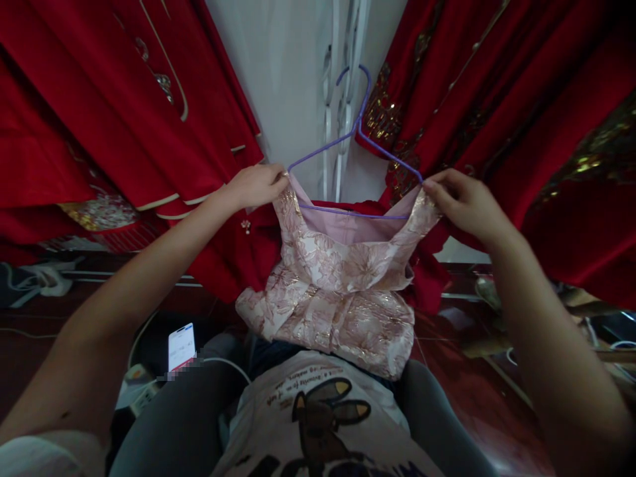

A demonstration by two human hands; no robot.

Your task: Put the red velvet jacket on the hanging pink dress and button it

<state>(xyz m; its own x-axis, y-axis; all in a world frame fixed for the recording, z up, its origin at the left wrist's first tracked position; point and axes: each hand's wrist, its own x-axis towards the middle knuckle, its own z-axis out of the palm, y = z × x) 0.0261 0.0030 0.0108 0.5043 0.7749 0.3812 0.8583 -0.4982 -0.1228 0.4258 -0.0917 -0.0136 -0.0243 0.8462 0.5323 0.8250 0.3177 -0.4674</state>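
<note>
A pink floral brocade dress (pixel 348 265) with gold threads hangs on a purple wire hanger (pixel 322 146), its lower part resting over my lap. With closed fingers my left hand (pixel 261 184) pinches the dress's left shoulder strap at that end of the hanger. On the other side my right hand (pixel 464 202) pinches the right strap between thumb and fingers, at the hanger's right end. The hanger's hook points up and away from me. Inside the neckline the pale pink lining shows, with the hanger's bottom bar crossing in front of it.
Red embroidered garments (pixel 124 99) hang at the left, and more red ones with gold sequins (pixel 477 99) at the right. White cabinet doors (pixel 283 73) stand between them. A lit phone (pixel 181 348) with a cable and a power strip (pixel 144 397) lie near my left leg.
</note>
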